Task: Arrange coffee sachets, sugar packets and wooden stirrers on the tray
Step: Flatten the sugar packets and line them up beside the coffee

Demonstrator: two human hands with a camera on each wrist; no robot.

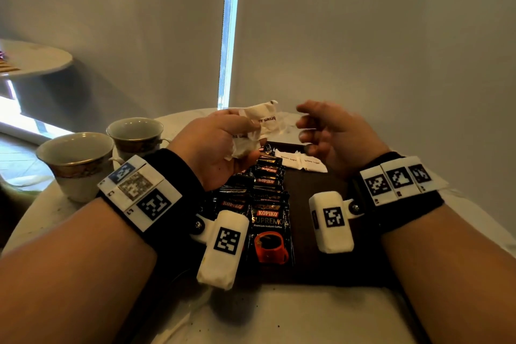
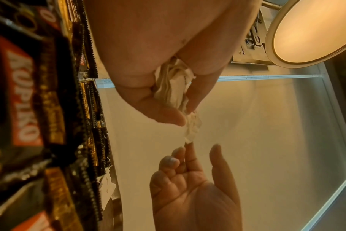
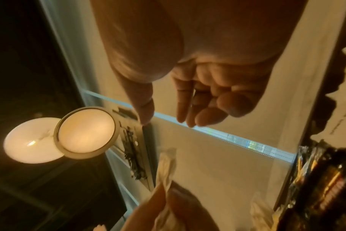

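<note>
My left hand [image 1: 223,145] is raised over the dark tray [image 1: 312,246] and grips a bunch of white brown-sugar packets [image 1: 262,123]; the same packets [image 2: 174,87] bulge out between its fingers in the left wrist view. To their right my right hand [image 1: 315,128] hovers with fingers loosely spread, holding nothing; its palm [image 2: 190,187] faces the packets. A row of black Kopiko coffee sachets [image 1: 265,195] lies overlapped along the tray's left half. Two sugar packets [image 1: 301,162] lie at the tray's far end. No stirrers are in view.
Two gold-rimmed white cups [image 1: 81,159] stand on the round table to the left of the tray. A second small round table [image 1: 36,56] is at far left. Grey blinds and a bright window strip close off the back.
</note>
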